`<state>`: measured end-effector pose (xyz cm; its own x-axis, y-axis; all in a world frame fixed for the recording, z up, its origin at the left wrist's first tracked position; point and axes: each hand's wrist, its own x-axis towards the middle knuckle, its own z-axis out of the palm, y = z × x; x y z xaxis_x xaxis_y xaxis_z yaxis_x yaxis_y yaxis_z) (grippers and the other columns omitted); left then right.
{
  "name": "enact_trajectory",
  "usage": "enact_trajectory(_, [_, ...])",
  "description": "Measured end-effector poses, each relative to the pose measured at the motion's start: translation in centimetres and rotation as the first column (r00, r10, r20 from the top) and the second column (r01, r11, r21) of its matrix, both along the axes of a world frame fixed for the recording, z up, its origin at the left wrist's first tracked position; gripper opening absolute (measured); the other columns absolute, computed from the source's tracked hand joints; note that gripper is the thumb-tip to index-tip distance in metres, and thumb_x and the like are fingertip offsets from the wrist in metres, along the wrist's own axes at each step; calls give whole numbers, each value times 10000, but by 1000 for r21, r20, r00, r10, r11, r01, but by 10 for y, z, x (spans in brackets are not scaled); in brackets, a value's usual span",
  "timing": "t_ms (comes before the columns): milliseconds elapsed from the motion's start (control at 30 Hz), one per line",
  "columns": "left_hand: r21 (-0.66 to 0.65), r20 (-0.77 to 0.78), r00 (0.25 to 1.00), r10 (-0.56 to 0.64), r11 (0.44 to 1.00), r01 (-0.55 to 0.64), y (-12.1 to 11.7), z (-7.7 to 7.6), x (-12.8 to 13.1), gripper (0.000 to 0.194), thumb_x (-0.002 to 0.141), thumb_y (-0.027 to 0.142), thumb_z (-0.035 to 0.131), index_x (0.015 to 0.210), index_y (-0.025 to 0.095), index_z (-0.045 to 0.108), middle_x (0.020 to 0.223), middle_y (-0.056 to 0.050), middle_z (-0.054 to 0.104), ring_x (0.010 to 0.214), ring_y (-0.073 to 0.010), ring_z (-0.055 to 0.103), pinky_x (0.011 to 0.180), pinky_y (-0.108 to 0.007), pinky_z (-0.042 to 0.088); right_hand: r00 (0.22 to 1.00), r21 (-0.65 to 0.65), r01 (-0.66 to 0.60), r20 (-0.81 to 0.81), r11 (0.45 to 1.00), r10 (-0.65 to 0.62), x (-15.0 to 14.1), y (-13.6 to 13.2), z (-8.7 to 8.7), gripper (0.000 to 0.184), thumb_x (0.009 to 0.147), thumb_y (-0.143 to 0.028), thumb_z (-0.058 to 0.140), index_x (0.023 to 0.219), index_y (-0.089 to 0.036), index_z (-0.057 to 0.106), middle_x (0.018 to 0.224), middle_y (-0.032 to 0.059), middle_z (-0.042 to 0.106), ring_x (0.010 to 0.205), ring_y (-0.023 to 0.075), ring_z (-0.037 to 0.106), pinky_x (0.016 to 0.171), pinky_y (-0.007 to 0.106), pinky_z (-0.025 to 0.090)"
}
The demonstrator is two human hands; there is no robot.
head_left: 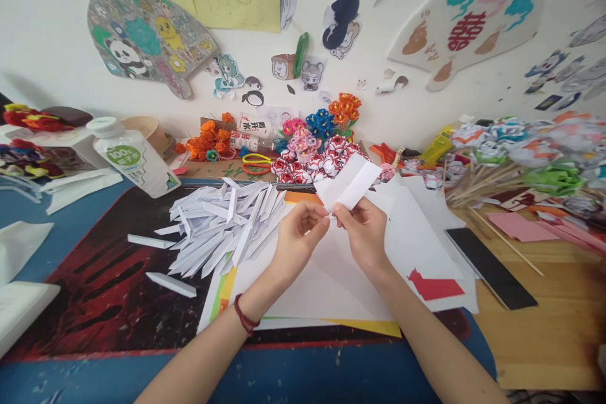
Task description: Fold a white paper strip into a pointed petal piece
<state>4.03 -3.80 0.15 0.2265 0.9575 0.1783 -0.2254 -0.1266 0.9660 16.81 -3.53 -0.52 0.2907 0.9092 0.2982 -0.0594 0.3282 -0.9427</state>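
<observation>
A small white piece of paper with a crease across it is held up above the stack of sheets. My right hand pinches its lower part between thumb and fingers. At the paper's bottom corner, my left hand has thumb and fingertips closed together, touching it. The fingers hide the exact fold there. Beneath both hands lie large white sheets, with yellow and green edges showing below. Left of my hands is a heap of narrow folded white paper strips, several of them lying loose.
A white bottle stands at the back left. Colourful handmade flowers line the wall. On the right are a black phone, a thin stick, a red paper scrap and paper flowers on sticks.
</observation>
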Motion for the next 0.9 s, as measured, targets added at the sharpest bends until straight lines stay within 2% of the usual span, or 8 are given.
enact_trajectory(167, [-23, -59, 997, 55, 998, -57, 5, 0, -1, 194, 802, 330, 652, 845, 157, 576, 761, -16, 592, 650, -107, 535, 549, -208, 403, 1000, -33, -23, 18, 999, 24, 0, 1, 1, 128, 754, -263, 683, 713, -168, 607, 622, -24, 542, 524, 93, 454, 476, 227, 394])
enact_trajectory(333, [31, -143, 989, 33, 999, -29, 7, -2, -3, 219, 839, 359, 604, 770, 155, 562, 664, 7, 566, 582, -91, 509, 542, -206, 399, 989, -74, -144, 18, 987, 146, -1, 0, 0, 144, 769, -298, 670, 743, -171, 609, 638, -21, 559, 511, 89, 463, 461, 225, 381])
enact_trajectory(433, [65, -174, 984, 23, 998, -12, 6, 0, -4, 238, 849, 366, 583, 744, 154, 561, 654, 5, 566, 575, -94, 513, 540, -207, 400, 985, -95, -167, 19, 981, 170, -1, 2, 0, 191, 776, -346, 669, 743, -170, 599, 610, -27, 541, 496, 90, 458, 452, 227, 362])
enact_trajectory(567, [63, -237, 970, 56, 997, -43, 10, 0, -8, 236, 837, 349, 590, 709, 152, 569, 624, 3, 571, 552, -99, 515, 523, -206, 390, 976, -123, -207, 39, 970, 213, 3, 5, -1, 232, 761, -382, 690, 756, -160, 622, 600, -20, 557, 492, 94, 467, 450, 231, 351])
enact_trajectory(733, [162, -307, 939, 154, 981, -108, 17, -3, -13, 196, 860, 303, 546, 729, 162, 589, 660, -7, 596, 586, -110, 533, 542, -212, 401, 950, -211, -305, -1, 929, 312, 5, 7, -5, 243, 722, -371, 724, 719, -144, 637, 595, -5, 586, 489, 100, 483, 444, 232, 369])
enact_trajectory(900, [181, -349, 927, 135, 981, -75, 15, 1, -14, 189, 842, 272, 549, 694, 167, 599, 622, -2, 599, 561, -115, 540, 542, -218, 402, 952, -228, -305, -69, 925, 297, 3, 8, -10, 269, 764, -413, 672, 771, -147, 637, 677, 23, 636, 574, 135, 551, 480, 244, 414])
